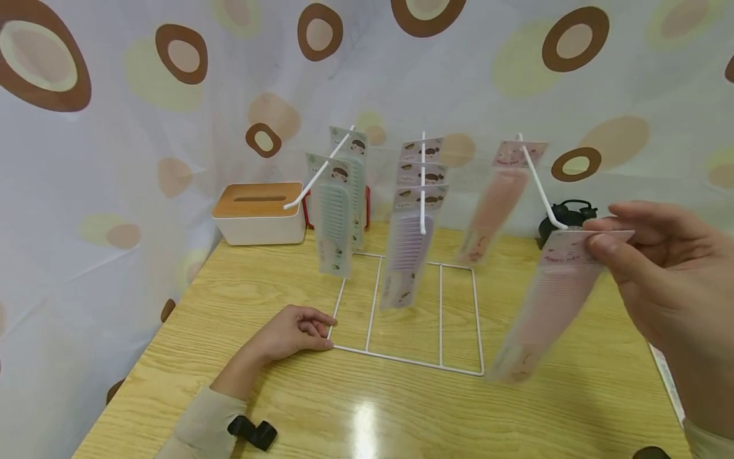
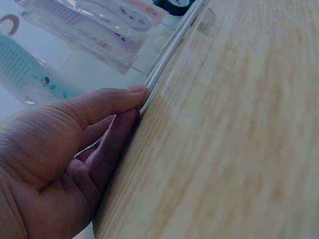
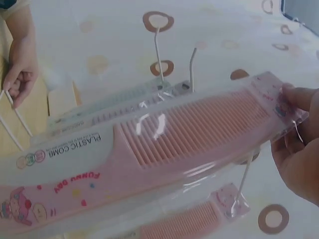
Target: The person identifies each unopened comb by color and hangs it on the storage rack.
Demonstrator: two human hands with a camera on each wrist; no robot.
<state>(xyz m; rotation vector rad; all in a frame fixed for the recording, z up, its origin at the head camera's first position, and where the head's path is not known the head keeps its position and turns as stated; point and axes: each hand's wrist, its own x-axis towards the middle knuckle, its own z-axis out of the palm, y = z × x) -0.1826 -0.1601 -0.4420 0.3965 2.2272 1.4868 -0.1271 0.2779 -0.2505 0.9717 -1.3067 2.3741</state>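
My right hand [image 1: 668, 274] pinches the top of a packaged pink comb [image 1: 564, 293] between thumb and fingers, at the tip of the right hook [image 1: 539, 182]. In the right wrist view the comb's clear pack [image 3: 189, 132] spans the picture; whether the hook passes through its hole is hidden. Another pink comb [image 1: 499, 197] hangs farther back on that hook. My left hand [image 1: 295, 333] pinches the near left corner of the white wire rack [image 1: 404, 361] against the table. In the left wrist view, thumb and forefinger [image 2: 112, 107] meet on the wire.
Purple combs [image 1: 407, 245] hang on the middle hook and green combs [image 1: 332, 217] on the left hook. Behind stand a white tissue box with a wooden lid [image 1: 260, 220], a red-edged object [image 1: 367, 207] and a black teapot-like object [image 1: 564, 217]. A patterned curtain [image 1: 189, 146] backs the wooden table [image 1: 275, 389].
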